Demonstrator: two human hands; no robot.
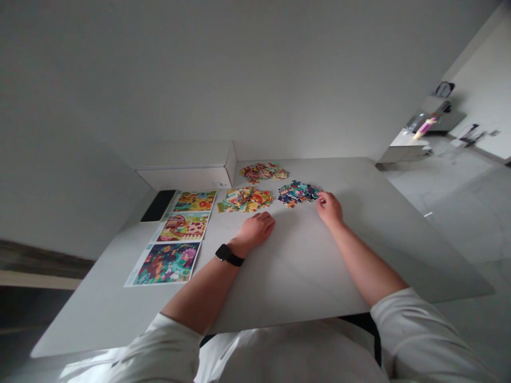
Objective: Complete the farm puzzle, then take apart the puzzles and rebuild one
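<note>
As three heaps of jigsaw pieces lie apart on a pale bench, a person in light sleeves works at the dark-blue heap, the right hand at its right edge. The fingers of that hand are bent inward against the outermost pieces, though whether they grip one cannot be told from this view. The left hand, a black smartwatch at its wrist, rests palm down with fingers loosely curled, just in front of the yellow-orange heap; no piece shows in it, but its palm is hidden. Behind, near the wall, sits a red-and-yellow heap. Three picture sheets run down the left side: a yellow scene, a red barn scene and, nearest, a dark, many-coloured one, whose tones appear to match the heap at the right hand. The work looks to be at an early stage: the pieces are out and grouped roughly by colour, yet no joined section can be made out, leaving all three pictures apparently unbuilt. A white box and a flat black device stand and lie beyond the sheets.
</note>
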